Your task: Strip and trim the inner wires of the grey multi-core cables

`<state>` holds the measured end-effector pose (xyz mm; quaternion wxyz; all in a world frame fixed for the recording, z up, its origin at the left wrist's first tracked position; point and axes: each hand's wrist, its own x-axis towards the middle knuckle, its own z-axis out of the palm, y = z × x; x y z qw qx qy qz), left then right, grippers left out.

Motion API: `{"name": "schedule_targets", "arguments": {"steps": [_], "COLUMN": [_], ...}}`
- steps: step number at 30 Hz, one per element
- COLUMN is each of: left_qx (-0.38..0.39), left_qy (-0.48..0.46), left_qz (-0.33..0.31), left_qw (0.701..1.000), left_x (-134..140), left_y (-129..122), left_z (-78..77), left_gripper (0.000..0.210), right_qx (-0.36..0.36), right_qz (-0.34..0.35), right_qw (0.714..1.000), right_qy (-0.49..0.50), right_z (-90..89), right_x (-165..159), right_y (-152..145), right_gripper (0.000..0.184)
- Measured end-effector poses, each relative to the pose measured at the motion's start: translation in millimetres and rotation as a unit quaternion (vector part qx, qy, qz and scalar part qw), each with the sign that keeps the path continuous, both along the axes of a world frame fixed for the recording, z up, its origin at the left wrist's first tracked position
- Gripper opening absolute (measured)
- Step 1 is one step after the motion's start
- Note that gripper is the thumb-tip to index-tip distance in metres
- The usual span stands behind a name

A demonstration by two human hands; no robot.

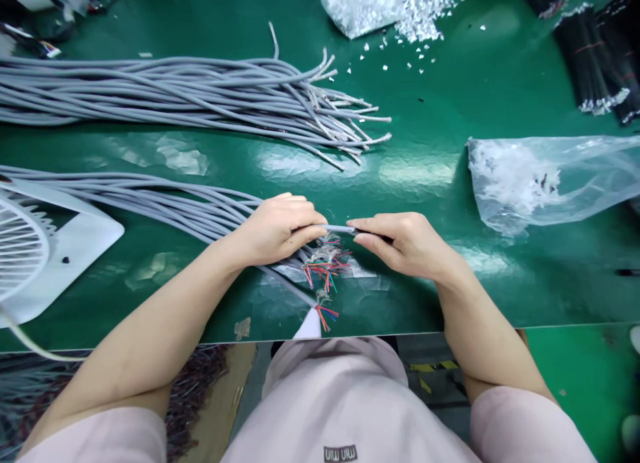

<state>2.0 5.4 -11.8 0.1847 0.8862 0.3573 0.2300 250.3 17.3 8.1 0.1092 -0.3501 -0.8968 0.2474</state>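
Green tabletop (400, 310); cable (340, 229) spans left hand (283, 228), right hand (407, 242).

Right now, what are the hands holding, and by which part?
A gray cable: the left hand grips it near its end; the right hand is at that end, exact grip unclear.

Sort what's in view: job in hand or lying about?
Job, likely:
gray cable, held by left hand and right hand
lower cable bundle, wires exposed
upper cable bundle

Apparently lying about:
white fan
black bundles
right plastic bag, use unclear
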Motion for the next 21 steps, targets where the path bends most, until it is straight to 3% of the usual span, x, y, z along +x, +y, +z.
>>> {"name": "schedule_targets", "arguments": {"steps": [8,21], "left_qx": [0.013,-0.004], "left_qy": [0.041,0.028], "left_qz": [0.01,0.001], "left_qw": [0.999,1.0], "left_x": [0.8,-1.9], "left_y": [0.4,-0.8], "left_z": [-1.4,1.4], "left_gripper": [0.032,0.029], "right_qx": [0.012,0.012], "right_qz": [-0.031,-0.018], "right_qw": [0.998,0.998], "right_qy": [-0.046,-0.058], "right_z": [-2.7,5.3], "right_x": [-4.5,-3.1], "right_y": [-0.3,-3.3], "right_gripper": [0.032,0.033]}}
